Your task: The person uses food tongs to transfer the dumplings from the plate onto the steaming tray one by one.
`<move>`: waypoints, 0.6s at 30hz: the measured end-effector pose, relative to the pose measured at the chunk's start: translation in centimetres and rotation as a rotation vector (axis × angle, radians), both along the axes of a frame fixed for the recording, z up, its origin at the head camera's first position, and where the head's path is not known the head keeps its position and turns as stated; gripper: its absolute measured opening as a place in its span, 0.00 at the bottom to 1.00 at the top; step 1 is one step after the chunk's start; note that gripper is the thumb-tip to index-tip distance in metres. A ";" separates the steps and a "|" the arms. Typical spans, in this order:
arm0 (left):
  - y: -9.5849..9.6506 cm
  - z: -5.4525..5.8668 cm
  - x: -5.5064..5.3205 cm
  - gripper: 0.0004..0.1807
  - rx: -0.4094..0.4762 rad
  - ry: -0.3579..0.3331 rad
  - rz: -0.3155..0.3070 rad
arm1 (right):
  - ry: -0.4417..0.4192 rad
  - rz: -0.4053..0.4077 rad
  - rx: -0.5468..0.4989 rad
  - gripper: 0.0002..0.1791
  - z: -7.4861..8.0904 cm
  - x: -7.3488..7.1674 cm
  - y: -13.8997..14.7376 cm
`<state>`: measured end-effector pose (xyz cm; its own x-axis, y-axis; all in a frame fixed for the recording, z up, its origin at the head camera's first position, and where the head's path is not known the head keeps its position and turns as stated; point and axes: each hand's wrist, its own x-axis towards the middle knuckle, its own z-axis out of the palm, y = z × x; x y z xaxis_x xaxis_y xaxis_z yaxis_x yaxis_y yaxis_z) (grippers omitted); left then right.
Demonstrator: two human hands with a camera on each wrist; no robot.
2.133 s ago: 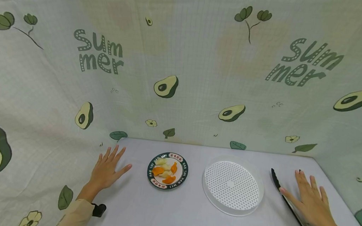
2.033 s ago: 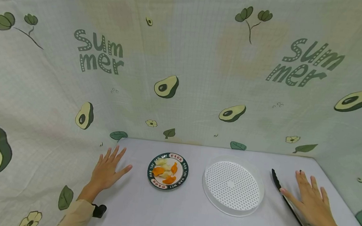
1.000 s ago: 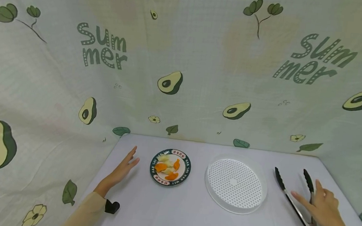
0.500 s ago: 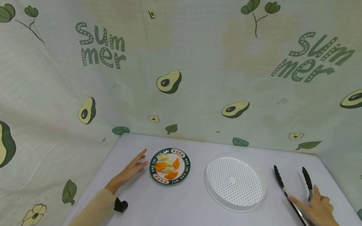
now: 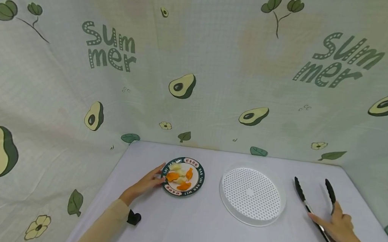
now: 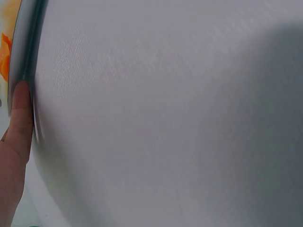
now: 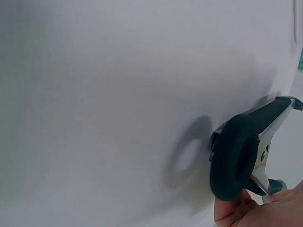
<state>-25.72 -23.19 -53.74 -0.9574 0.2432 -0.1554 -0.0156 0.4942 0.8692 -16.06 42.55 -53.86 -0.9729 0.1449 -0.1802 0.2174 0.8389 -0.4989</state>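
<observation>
In the head view, a small round plate point(image 5: 201, 173) with a dark green lettered rim holds several orange point(image 5: 184, 186) and pale yellow pieces. My left hand point(image 5: 145, 184) touches the plate's left edge, and in the left wrist view the straight thumb point(image 6: 20, 109) lies along its outer side. On the right, my right hand point(image 5: 340, 226) holds black and silver tongs point(image 5: 307, 206) whose two arms are spread apart. Its thumb lies on the left arm and its fingers on the other. Fingers curl beneath the tongs point(image 7: 226, 165) by their ring end in the right wrist view.
A round white perforated tray point(image 5: 251, 194) with a raised rim lies between the plate and the tongs. The white table point(image 5: 206, 228) meets a patterned cloth point(image 5: 212, 111) hanging at the back and sides. A black device point(image 5: 134, 217) is at my left wrist.
My left hand has moved right and reached the plate's edge. My right hand, earlier spread flat over the tongs, has moved down and taken hold of them. The view has shifted slightly.
</observation>
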 end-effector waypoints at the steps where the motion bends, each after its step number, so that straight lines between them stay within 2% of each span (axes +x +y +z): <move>1: 0.1 0.0 0.0 0.37 -0.014 -0.002 0.007 | -0.008 0.000 -0.005 0.71 0.0 0.0 -0.1; 4: 0.0 -0.3 -0.3 0.39 -0.037 0.007 -0.010 | 0.003 -0.001 -0.013 0.72 -0.1 0.1 -0.3; 10: 0.4 0.0 0.0 0.39 -0.121 0.052 -0.009 | 0.052 -0.013 -0.025 0.73 -0.6 0.1 -0.6; 18: 0.7 -0.4 0.0 0.35 -0.185 0.114 -0.023 | 0.163 -0.019 0.023 0.70 -1.5 0.1 -1.0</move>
<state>-25.68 -22.50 -54.11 -0.9659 0.2427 -0.0902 0.0910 0.6444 0.7592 -15.94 41.57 -55.33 -0.9859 0.1663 -0.0167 0.1515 0.8471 -0.5094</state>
